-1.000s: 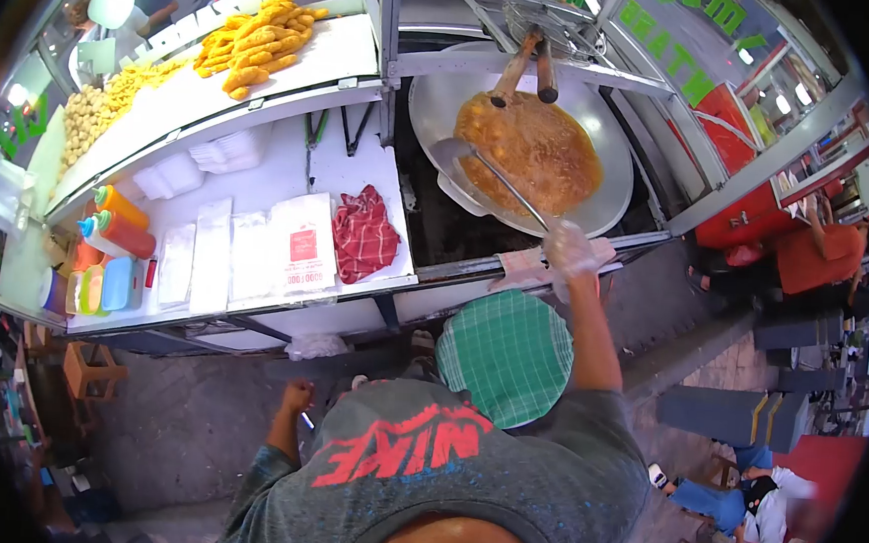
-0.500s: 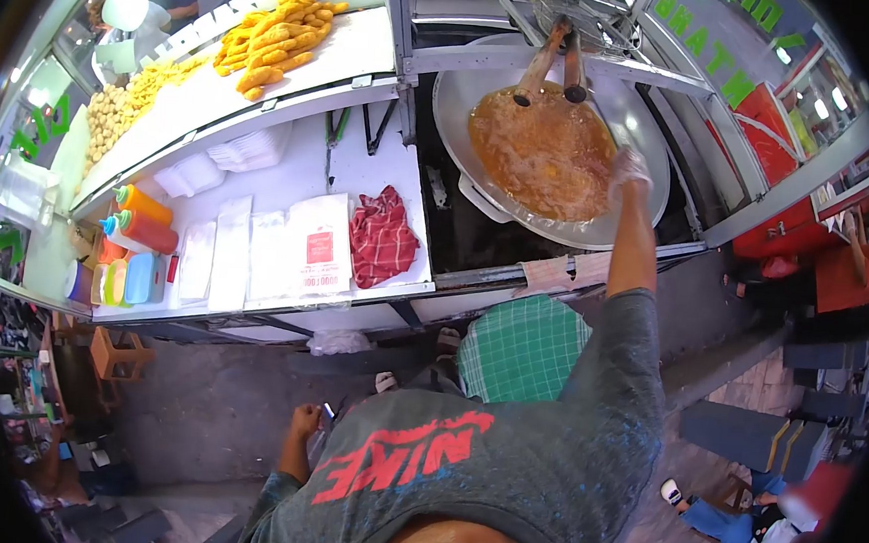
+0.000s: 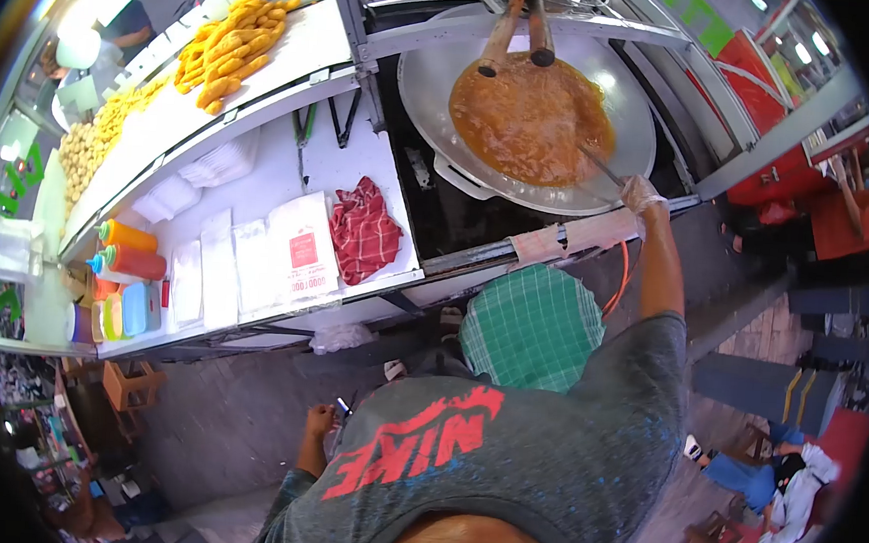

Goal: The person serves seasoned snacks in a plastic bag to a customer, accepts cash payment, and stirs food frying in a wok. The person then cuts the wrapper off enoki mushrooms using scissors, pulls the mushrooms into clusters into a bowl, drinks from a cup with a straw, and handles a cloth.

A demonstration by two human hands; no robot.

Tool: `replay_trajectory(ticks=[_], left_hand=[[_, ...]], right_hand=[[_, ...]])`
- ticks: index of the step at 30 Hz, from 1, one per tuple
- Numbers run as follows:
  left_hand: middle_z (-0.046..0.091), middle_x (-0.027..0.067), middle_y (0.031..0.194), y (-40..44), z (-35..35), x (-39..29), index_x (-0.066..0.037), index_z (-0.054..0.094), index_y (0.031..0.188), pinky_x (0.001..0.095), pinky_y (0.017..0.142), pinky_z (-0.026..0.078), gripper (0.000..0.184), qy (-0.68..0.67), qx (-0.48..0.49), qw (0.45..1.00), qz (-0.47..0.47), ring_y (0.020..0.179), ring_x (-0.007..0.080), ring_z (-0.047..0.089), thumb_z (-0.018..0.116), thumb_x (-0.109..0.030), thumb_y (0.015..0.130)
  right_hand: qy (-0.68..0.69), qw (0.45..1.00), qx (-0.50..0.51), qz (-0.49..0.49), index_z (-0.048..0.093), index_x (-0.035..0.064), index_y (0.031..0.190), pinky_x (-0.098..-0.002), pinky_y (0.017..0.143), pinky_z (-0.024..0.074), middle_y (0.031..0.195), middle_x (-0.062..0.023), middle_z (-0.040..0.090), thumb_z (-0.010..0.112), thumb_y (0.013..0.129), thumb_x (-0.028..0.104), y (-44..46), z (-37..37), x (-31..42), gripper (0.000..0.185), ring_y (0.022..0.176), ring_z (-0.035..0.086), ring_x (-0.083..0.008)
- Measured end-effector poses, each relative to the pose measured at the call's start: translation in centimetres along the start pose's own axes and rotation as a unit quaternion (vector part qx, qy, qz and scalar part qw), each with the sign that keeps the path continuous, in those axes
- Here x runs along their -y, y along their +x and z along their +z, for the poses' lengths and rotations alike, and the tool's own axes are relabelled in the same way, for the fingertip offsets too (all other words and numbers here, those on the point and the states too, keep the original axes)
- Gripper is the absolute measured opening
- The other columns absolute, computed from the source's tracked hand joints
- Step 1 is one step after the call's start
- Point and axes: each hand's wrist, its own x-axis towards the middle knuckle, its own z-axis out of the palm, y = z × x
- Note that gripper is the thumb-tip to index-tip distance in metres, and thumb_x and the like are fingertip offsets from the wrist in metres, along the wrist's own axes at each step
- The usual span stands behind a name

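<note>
"Shirt (image 3: 522, 466) nearest; the left hand (image 3: 319, 421)?"
"Curled; whether around anything, I can't tell."
"And the right hand (image 3: 643, 196)?"
"Gloved, beyond the green cloth (image 3: 531, 327), closed around the metal handle (image 3: 602, 166), which reaches into brown liquid (image 3: 523, 123) inside the wok (image 3: 423, 112)."

Metal handle (image 3: 601, 166) in right hand (image 3: 644, 197)

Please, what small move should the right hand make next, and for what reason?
I would suggest one gentle stir toward the middle of the wok: the right hand holds a metal handle, whose far end dips into the bubbling liquid near its right edge.
</note>
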Motion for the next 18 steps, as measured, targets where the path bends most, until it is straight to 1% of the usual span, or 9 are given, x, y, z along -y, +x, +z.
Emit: replay_trajectory(ticks=[2,4,7,8,11,12,15,16,18], left_hand=[[0.056,0.005,0.062,0.3,0.3,-0.9,-0.002,0.06,0.082,0.0289,0.04,0.044,0.025,-0.006,0.008,1.0,0.013,0.047,0.0137,0.053,0.056,-0.025,0.092],[0.057,0.005,0.062,0.6,0.6,-1.7,-0.002,0.061,0.082,0.0288,0.04,0.044,0.024,-0.027,0.014,0.999,0.021,0.047,0.0137,0.054,0.056,-0.024,0.092],[0.062,0.0073,0.066,2.0,0.8,-1.9,-0.001,0.064,0.084,0.0279,0.041,0.045,0.027,0.033,0.017,0.997,0.064,0.048,0.0144,0.057,0.058,-0.026,0.091],[0.062,0.0073,0.065,2.5,0.8,-1.9,-0.001,0.064,0.083,0.028,0.041,0.045,0.028,0.035,0.013,0.997,0.07,0.048,0.0144,0.057,0.058,-0.027,0.091],[0.062,0.008,0.064,4.8,0.8,-2.0,0.0,0.064,0.082,0.0287,0.04,0.044,0.031,0.039,0.01,0.995,0.093,0.048,0.0149,0.057,0.058,-0.029,0.091],[0.063,0.0086,0.064,6.3,0.6,-1.5,0.001,0.064,0.083,0.0292,0.04,0.045,0.032,0.041,0.013,0.994,0.105,0.048,0.0155,0.058,0.058,-0.029,0.091],[0.063,0.0104,0.064,4.9,0.6,-3.7,0.003,0.065,0.085,0.0302,0.041,0.045,0.033,0.04,0.012,0.994,0.102,0.049,0.0173,0.059,0.057,-0.029,0.091],[0.063,0.0109,0.064,4.3,0.4,-4.9,0.003,0.065,0.086,0.0305,0.041,0.045,0.034,0.04,0.011,0.994,0.098,0.049,0.018,0.059,0.057,-0.029,0.091],[0.063,0.0111,0.063,4.7,0.3,-6.1,0.003,0.064,0.084,0.0311,0.042,0.045,0.038,0.065,0.053,0.994,0.068,0.049,0.018,0.059,0.055,-0.033,0.091]], right_hand=[[-0.039,0.997,-0.042,-0.051,0.064,0.0046,0.085,-0.036,0.057,0.0459,0.076,-0.0045,0.063,0.052,0.08,0.012,-1.2,0.6,1.1,0.014,0.066,0.061,-0.0223],[0.273,0.959,-0.004,0.072,0.065,0.006,0.095,-0.0426,0.059,0.0488,0.076,-0.0143,0.064,0.051,0.086,0.019,-3.2,-9.3,2.7,0.021,0.066,0.063,-0.0306],[0.375,0.922,-0.033,0.086,0.065,0.0086,0.105,-0.0468,0.066,0.0494,0.076,-0.0198,0.063,0.051,0.088,0.023,-4.9,-12.7,4.3,0.026,0.072,0.062,-0.0362],[0.41,0.905,0.005,0.114,0.064,0.0078,0.11,-0.0455,0.071,0.0502,0.079,-0.0219,0.065,0.054,0.085,0.022,-5.7,-14.5,4.7,0.03,0.078,0.064,-0.0375],[0.478,0.867,-0.016,0.138,0.063,0.0028,0.112,-0.0412,0.078,0.0507,0.092,-0.0265,0.063,0.054,0.08,0.014,-7.8,-20.0,6.1,0.035,0.087,0.064,-0.0377],[0.494,0.854,0.022,0.165,0.06,0.0026,0.117,-0.0404,0.083,0.0494,0.1,-0.0264,0.063,0.055,0.08,0.013,-8.5,-23.1,6.6,0.039,0.093,0.063,-0.0376],[0.422,0.868,-0.105,0.241,0.057,0.003,0.121,-0.0408,0.084,0.0491,0.104,-0.0256,0.062,0.057,0.08,0.012,-11.2,-24.5,9.0,0.041,0.096,0.062,-0.0372],[0.425,0.852,-0.088,0.292,0.056,0.0093,0.123,-0.0471,0.077,0.0494,0.102,-0.0229,0.063,0.057,0.083,0.017,-11.7,-24.0,9.7,0.04,0.094,0.061,-0.0394],[0.422,0.831,-0.112,0.344,0.057,0.0111,0.122,-0.0473,0.075,0.0499,0.099,-0.0228,0.063,0.057,0.084,0.018,-12.5,-24.2,11.6,0.039,0.092,0.061,-0.0403]])
